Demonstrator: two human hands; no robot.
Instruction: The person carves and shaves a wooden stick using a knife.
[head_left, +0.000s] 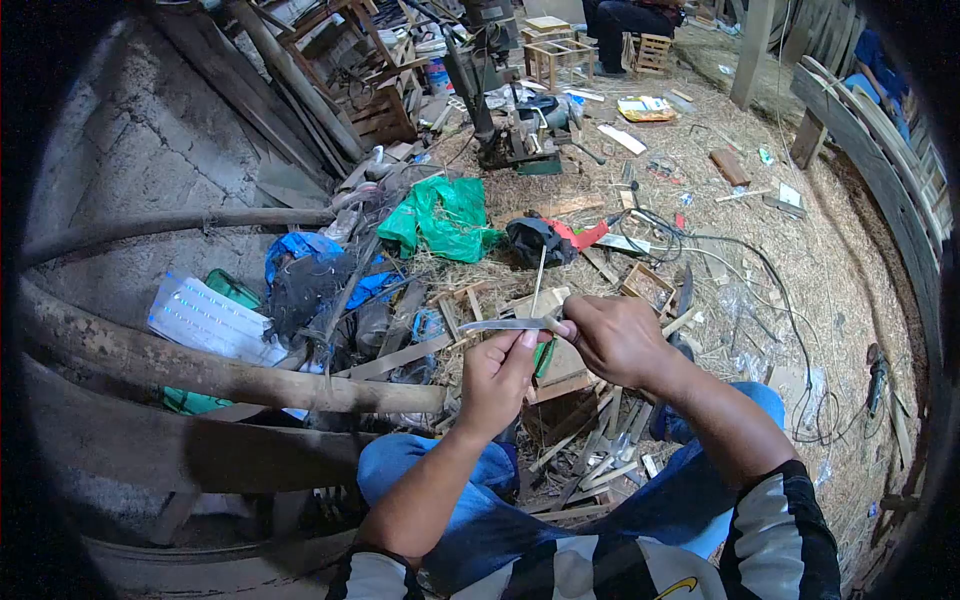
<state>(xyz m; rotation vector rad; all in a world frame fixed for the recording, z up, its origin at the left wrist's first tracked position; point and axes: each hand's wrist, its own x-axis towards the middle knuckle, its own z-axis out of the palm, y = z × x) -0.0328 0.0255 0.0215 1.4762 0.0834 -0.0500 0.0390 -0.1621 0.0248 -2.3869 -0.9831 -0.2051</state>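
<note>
My right hand [615, 340] is wrapped round the handle of a knife, and the blade [500, 324] points left across the front of my left hand. My left hand [495, 375] is closed, its thumb tip up against the lower edge of the blade. A thin pale wooden stick [541, 275] rises from between my hands, crossing behind the blade; its lower end shows near my left fingers, which appear to pinch it. Just below the blade is a green object [545, 357], partly hidden. Under my hands stands a wooden block [568, 372] between my knees.
Wood offcuts [600, 470] lie between my feet. Ahead are a green plastic bag [445, 215], a black-and-red item [540, 242], a small wooden box [648, 287] and a standing machine [490, 90]. Cables [760, 260] cross the shavings. A pole [230, 375] runs at left. Other people sit farther back.
</note>
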